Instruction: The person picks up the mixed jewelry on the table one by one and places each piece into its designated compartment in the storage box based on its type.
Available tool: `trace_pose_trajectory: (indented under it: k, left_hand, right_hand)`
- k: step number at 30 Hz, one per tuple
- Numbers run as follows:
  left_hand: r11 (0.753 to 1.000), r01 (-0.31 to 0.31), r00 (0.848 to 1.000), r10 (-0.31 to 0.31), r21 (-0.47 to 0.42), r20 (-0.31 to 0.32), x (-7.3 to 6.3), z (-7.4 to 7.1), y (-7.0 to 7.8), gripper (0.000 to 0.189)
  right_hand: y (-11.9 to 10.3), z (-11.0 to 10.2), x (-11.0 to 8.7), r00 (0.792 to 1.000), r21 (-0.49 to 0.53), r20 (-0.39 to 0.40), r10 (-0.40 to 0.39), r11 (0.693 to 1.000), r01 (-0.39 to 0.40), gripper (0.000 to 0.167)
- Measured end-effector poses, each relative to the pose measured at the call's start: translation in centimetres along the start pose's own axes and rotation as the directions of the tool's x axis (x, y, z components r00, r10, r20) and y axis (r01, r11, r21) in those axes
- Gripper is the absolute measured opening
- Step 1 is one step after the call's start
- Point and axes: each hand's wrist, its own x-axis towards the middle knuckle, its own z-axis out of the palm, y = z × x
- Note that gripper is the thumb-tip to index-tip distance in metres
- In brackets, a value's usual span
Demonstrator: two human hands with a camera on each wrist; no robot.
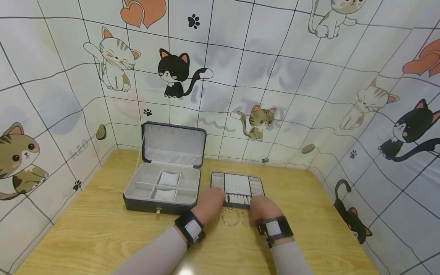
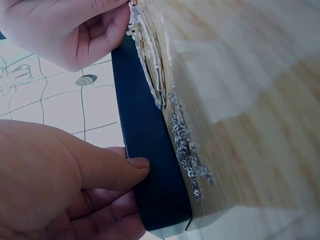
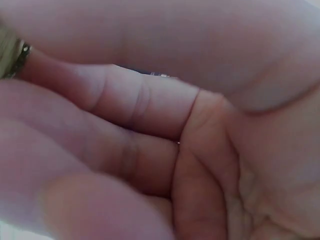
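Beyond the wooden table [image 1: 86,229] hangs cat-print cloth [image 1: 220,80]; I have the left hand [image 1: 210,204] pinching a front corner of the compartmented jewelry tray [image 1: 238,206], while the right hand [image 1: 264,210] bends at the other, its hold unclear to me. I judge the tray already outside the open jewelry box [image 1: 144,205], with the bangle [image 1: 231,225] and small jewelry pieces [image 1: 244,223] before it still unstowed.

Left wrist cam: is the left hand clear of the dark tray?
No, the left hand grips one end of the dark tray, thumb on its side.
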Motion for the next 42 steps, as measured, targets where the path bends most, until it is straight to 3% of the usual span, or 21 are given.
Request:
trace_pose_trajectory:
  k: [9,16,28,35,42]
  left_hand:
    - [1.0,-0.007,1.0,0.007,0.01,-0.008,-0.2,0.0,0.1,0.013]
    - [1.0,-0.015,0.999,0.015,0.011,-0.035,-0.2,0.2,0.1,0.013]
    - [1.0,-0.03,0.997,0.03,0.0,-0.068,-0.2,0.3,0.0,0.012]
    - [1.0,-0.03,0.997,0.029,-0.01,-0.077,-0.2,0.4,-0.3,0.011]
    - [0.999,-0.038,0.997,0.039,0.023,-0.067,-0.1,0.5,-0.2,0.011]
  right_hand:
    - [-0.5,0.5,-0.1,0.999,-0.012,-0.044,-0.006,1.0,0.005,0.019]
    - [-0.9,0.4,-0.3,0.999,-0.006,-0.031,0.028,1.0,-0.028,0.018]
    - [-1.0,-0.8,-0.6,1.0,-0.083,-0.015,-0.007,0.997,0.006,0.02]
    - [-1.0,-1.0,-0.6,1.0,-0.057,-0.026,0.008,0.998,-0.01,0.018]
    - [0.0,-0.5,0.2,0.999,-0.035,-0.042,-0.031,0.999,0.03,0.021]
